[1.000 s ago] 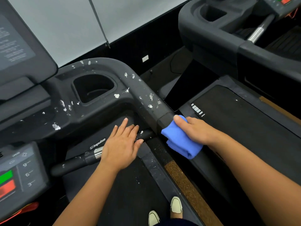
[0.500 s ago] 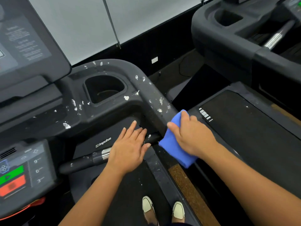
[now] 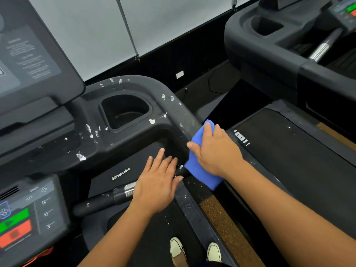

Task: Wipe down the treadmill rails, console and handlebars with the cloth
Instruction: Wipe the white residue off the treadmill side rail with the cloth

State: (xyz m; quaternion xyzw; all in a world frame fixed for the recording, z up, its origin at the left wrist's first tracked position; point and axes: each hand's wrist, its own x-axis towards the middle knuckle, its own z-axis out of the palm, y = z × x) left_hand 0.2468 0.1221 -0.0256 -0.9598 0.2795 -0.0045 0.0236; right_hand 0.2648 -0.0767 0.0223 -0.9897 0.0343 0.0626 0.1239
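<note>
My right hand (image 3: 215, 151) presses a folded blue cloth (image 3: 200, 170) around the black side handrail (image 3: 173, 110) of the treadmill, just below its bend. The rail and console top are speckled with white flakes. My left hand (image 3: 158, 182) lies flat, fingers apart, on the inner grip bar (image 3: 100, 201) with its chrome ring. The cup holder (image 3: 125, 110) sits in the console arm, and the control panel (image 3: 25, 214) with green and red buttons is at lower left. The dark console screen (image 3: 28, 53) fills the upper left.
A second treadmill (image 3: 289, 51) stands to the right, its belt (image 3: 292, 157) close beside the cloth. A brown-flecked side rail strip (image 3: 227, 226) runs down the middle. My white shoes (image 3: 194, 249) stand on the belt below. A grey wall is behind.
My right hand has slid the cloth up the handrail toward the bend and wrapped over it. The left hand has stayed on the grip bar. The view has shifted slightly.
</note>
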